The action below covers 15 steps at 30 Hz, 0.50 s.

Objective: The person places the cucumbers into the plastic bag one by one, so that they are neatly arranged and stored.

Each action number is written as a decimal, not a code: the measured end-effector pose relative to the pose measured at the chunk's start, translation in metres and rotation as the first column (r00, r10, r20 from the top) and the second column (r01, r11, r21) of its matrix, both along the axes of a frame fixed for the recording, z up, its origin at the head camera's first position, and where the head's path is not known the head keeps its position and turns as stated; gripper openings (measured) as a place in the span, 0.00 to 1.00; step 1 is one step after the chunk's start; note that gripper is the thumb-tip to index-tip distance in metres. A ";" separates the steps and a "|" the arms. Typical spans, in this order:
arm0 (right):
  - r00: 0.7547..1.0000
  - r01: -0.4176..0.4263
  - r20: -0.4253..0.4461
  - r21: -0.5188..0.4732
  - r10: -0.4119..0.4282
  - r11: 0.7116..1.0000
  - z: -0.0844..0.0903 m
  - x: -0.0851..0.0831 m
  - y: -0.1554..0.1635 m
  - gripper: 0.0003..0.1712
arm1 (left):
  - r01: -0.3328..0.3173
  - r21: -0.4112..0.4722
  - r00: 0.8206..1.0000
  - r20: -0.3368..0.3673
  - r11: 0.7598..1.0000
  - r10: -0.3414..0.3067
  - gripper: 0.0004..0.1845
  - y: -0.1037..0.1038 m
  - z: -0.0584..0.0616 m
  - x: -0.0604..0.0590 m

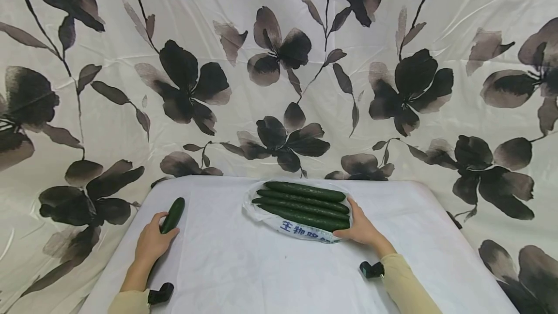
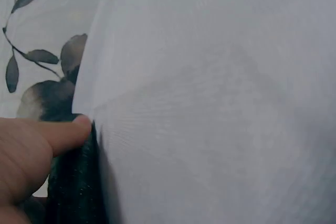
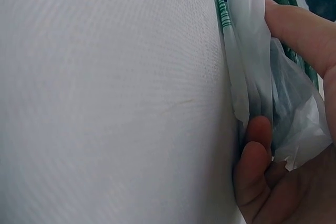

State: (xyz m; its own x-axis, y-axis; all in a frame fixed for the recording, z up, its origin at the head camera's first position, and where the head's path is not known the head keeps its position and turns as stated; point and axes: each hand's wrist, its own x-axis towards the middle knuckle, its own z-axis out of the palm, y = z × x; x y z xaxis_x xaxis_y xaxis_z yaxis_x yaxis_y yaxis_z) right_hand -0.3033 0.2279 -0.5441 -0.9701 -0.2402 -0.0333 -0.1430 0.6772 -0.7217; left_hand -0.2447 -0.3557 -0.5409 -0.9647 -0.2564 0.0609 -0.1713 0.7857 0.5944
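On the near left of the white table (image 1: 244,275), left hand (image 1: 151,245) curled round the lower end of a single cucumber (image 1: 173,214), fingers wrapped over it, thumb along its side. Lay flat on the cloth, that cucumber, angled away toward the table's left edge, upper end poking free of the grip. Up close from the left wrist, one fingertip (image 2: 79,128) pressed against the dark, bumpy skin where it met the cloth.

Over on the right, right hand (image 1: 361,229) cupped, half open, around the end of the plastic bag (image 1: 301,230), fingers spread over the cucumber tips and thumb tucked under the bag's near edge. From the right wrist, thumb (image 3: 253,153) and fingers (image 3: 302,30) pinched the crinkled film between them.

Farther back in the bag, four cucumbers (image 1: 305,205) stacked side by side, lengthwise across the table, blue lettering along the near rim.

Beyond all that, flower-printed backdrop (image 1: 279,62), dark blooms on pale fabric.
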 end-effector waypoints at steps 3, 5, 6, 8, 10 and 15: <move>1.000 0.003 0.003 0.009 -0.003 1.000 0.001 0.001 0.000 0.73 | -0.010 0.002 1.000 -0.028 1.000 0.011 0.34 0.000 -0.002 -0.003; 1.000 0.009 0.006 0.004 -0.009 1.000 0.001 0.001 0.000 0.73 | -0.001 -0.003 0.999 -0.048 1.000 0.000 0.33 0.001 -0.002 -0.003; 1.000 0.009 0.006 0.000 -0.009 1.000 0.001 0.001 0.000 0.73 | 0.006 -0.009 0.998 -0.056 1.000 -0.006 0.32 0.002 -0.001 -0.003; 1.000 0.009 0.009 -0.005 -0.009 1.000 0.001 0.000 0.000 0.73 | 0.024 -0.015 0.998 -0.061 1.000 -0.025 0.31 0.005 0.001 -0.003; 1.000 0.008 0.010 -0.009 -0.008 1.000 0.001 0.000 0.000 0.73 | 0.047 -0.014 0.997 -0.064 0.999 -0.048 0.30 0.009 0.003 -0.003; 1.000 0.003 0.003 0.000 -0.003 1.000 -0.001 0.000 0.000 0.73 | 0.103 -0.001 0.991 -0.085 0.995 -0.103 0.29 0.021 0.011 -0.002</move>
